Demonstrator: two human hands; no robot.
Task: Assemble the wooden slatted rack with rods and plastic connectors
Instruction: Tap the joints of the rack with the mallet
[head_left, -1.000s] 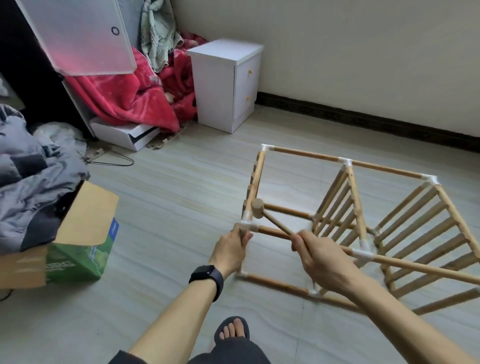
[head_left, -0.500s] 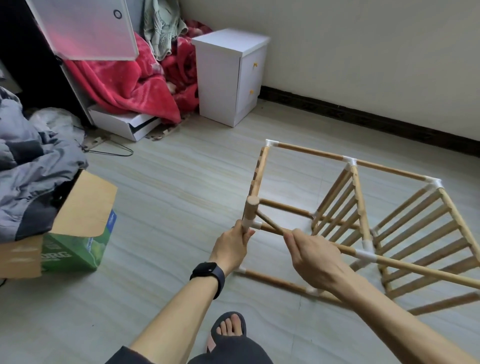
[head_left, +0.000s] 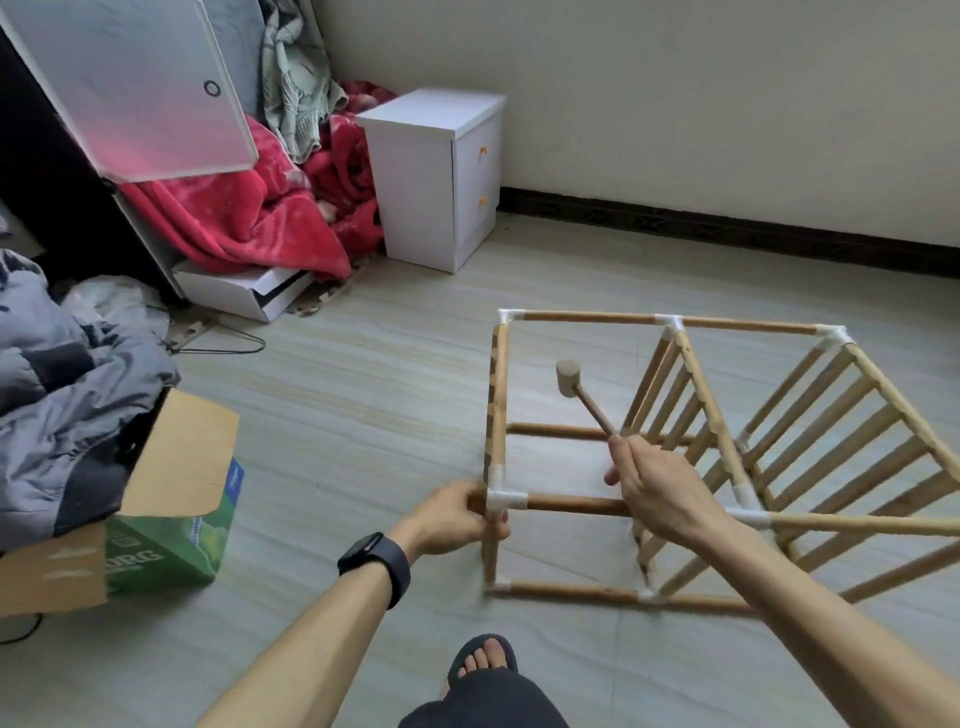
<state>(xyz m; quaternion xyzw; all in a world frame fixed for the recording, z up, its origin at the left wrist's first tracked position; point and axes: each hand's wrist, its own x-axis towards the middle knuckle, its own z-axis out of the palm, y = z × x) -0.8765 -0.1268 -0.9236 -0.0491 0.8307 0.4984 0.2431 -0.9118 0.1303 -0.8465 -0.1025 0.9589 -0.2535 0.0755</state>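
My left hand (head_left: 452, 514) grips the near corner of the rack (head_left: 748, 326), with my fingers curled round the upright rod (head_left: 498, 405) just under the white connector (head_left: 501, 500). My right hand (head_left: 654, 493) is clenched on the thin handle of a small wooden mallet (head_left: 569, 379). Its head hangs above and beyond my knuckles, over the open frame and touching no joint.

I judge the step to be knocking this corner joint fully home. To do it well I want the flat face of the mallet to land square on the connector, in line with the rod it seats, using short taps from the wrist. My left fingers should stay below and to the side of the strike. That hand should also press the frame down so the blow goes into the socket instead of sliding the rack across the floor (head_left: 363, 415), which looks smooth and pale. A glancing hit could crack the plastic or twist the corner.

The rods are round, light-coloured dowels with faint grain. The connectors are matt white plastic sleeves that branch at each corner. To the right of my right hand, the slats (head_left: 841, 441) run parallel in two slanting panels. The mallet head is a short, stubby cylinder of the same pale wood.
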